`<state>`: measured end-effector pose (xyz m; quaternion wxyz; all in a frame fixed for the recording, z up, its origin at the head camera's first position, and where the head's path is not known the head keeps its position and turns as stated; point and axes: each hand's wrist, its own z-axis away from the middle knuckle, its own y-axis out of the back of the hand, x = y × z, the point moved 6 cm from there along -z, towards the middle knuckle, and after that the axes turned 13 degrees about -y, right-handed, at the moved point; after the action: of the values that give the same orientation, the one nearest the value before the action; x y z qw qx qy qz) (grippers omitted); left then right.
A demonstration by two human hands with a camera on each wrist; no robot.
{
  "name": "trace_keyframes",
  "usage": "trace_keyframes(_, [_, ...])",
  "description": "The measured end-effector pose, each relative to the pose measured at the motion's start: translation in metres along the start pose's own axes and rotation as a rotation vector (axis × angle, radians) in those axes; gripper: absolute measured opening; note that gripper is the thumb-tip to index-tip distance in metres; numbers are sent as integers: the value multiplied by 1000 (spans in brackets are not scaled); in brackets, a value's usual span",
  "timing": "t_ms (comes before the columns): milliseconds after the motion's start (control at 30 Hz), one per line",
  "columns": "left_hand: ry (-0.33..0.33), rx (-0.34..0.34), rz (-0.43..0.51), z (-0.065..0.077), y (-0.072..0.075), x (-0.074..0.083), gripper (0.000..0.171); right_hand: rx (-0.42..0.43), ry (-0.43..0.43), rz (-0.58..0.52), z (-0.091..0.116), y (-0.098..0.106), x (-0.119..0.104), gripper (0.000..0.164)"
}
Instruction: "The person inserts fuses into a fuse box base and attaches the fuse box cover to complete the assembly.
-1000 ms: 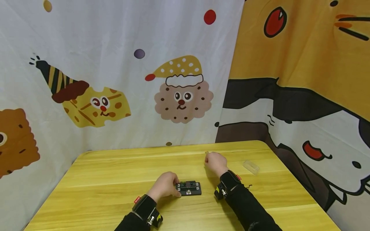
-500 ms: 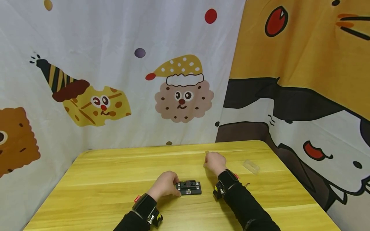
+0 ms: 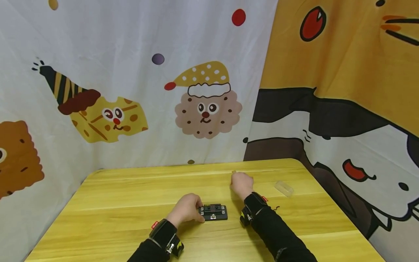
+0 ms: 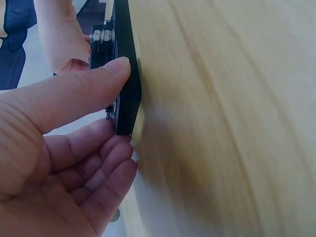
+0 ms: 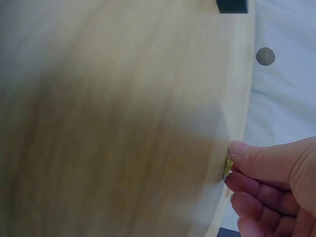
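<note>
A black terminal block (image 3: pixel 213 214) with silvery screws lies flat on the wooden table in the head view. My left hand (image 3: pixel 187 209) holds its left end. In the left wrist view the thumb presses on the edge of the terminal block (image 4: pixel 129 94), with curled fingers beneath. Farther back and to the right, my right hand (image 3: pixel 242 185) is low over the table. The right wrist view has a small brass-coloured piece (image 5: pixel 227 167) pinched between thumb and forefinger; its exact kind is unclear. Beyond that hand, a small yellowish bit (image 3: pixel 234 172) shows in the head view.
A clear plastic piece (image 3: pixel 284 189) lies on the table (image 3: pixel 137 193) to the right of my right hand. A printed curtain (image 3: pixel 131 72) hangs behind the table's far edge. A short dark strand (image 3: pixel 276 208) shows beside the right wrist strap.
My right hand and forearm have shifted slightly left, the small piece still in the fingers. The left hand and the terminal block stay in place.
</note>
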<state>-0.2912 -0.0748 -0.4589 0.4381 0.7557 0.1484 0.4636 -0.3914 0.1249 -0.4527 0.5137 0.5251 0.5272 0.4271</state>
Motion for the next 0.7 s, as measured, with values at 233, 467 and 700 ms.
trace_keyframes(233, [-1, 1, 5, 0, 1, 0, 40, 51, 39, 52, 3, 1, -4, 19])
trace_keyframes(467, [-4, 2, 0, -1, -1, -3, 40, 96, 68, 69, 6, 3, -7, 13])
trace_keyframes(700, [0, 3, 7, -2, -2, -4, 40, 97, 77, 82, 5, 2, -7, 19])
